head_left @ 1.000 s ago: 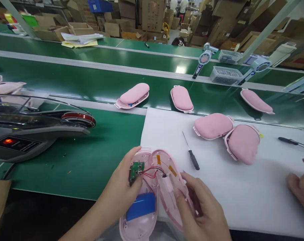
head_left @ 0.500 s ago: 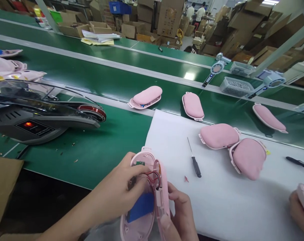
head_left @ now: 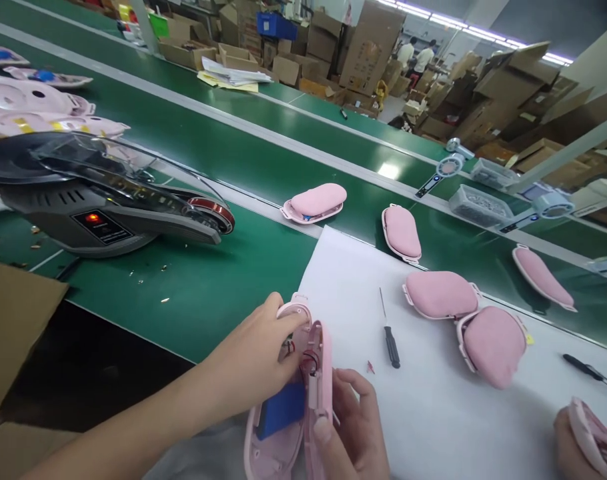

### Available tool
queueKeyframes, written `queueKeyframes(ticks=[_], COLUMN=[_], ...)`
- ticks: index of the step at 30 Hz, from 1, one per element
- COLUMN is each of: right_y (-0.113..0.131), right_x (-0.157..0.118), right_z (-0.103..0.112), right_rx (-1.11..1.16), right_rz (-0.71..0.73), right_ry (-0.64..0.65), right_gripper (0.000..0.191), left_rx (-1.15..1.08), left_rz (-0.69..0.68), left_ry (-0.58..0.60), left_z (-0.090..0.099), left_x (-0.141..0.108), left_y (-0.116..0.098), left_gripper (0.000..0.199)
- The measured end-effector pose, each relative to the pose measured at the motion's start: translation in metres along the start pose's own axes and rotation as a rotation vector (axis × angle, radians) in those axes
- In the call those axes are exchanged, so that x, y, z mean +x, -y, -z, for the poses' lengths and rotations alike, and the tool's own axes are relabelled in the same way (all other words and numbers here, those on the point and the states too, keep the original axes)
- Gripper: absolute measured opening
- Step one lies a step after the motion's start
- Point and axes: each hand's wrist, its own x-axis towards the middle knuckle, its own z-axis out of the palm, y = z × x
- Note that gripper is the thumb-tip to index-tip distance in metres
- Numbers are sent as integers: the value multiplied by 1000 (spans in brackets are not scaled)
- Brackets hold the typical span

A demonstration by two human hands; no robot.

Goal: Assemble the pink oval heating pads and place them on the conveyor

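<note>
An opened pink oval plastic case [head_left: 276,457] is between my hands, its two halves side by side. A blue block [head_left: 283,410] and red and black wires [head_left: 310,362] show inside. My left hand [head_left: 261,347] grips the left half, its thumb and forefinger bent into the upper end over the wiring; what the fingertips touch is hidden. My right hand [head_left: 356,423] holds the narrow right half [head_left: 325,380] upright on edge, thumb on the near side. To the right lie a black-handled screwdriver [head_left: 391,347] and tiny red pieces [head_left: 370,367] on a white sheet [head_left: 433,420].
Several closed pink cases, such as one oval case [head_left: 441,293], lie ahead and right. A grey tape dispenser [head_left: 108,213] stands left. Another person's hand [head_left: 571,437] holds a pink shell at right. Handheld fans [head_left: 451,165] and a screw bin [head_left: 478,203] are farther back.
My left thumb and forefinger have moved up toward the case's upper end, covering more of the wiring. My right hand keeps its hold. The view has shifted, and the other person's hand appears farther in.
</note>
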Motion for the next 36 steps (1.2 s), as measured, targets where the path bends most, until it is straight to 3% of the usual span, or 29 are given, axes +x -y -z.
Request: queueKeyframes(ticks=[4,7,10,15,18,20,23,27,31,36], right_y=[-4,-5,-5,-7,-8,-7,-4,-1,1,9], right_x=[5,7,10,11,11,12,15,16,15,16], right_z=[1,3,3,1,1,1,0,-6,-9,-10], right_rx=[9,-20,-71,-104,-104,-111,-123,-104,-74,-119], right_rz=[64,82,114,97,58,37,19,7,-11,10], right_ry=[49,-4,-61,1,20,34,70,102,127,144], right_gripper=[46,41,39,48,58,60,56,54,37,36], left_rx=[74,60,26,-105,-344,-544,-913,-1401,-1546,-1676], left_rz=[-38,-81,-119,-123,-139,-155,-152,-48,-6,22], left_ry=[-42,-107,-118,-188,-223,-186,-44,117,149,116], left_z=[-3,-8,-12,-19,-19,-19,-24,-40,-48,-43], left_x=[1,0,-3,-8,-5,0,6,10,11,10], left_y=[2,2,2,5,12,20,32,38,32,20], left_gripper=[15,20,33,60,68,61,51,69,79,85])
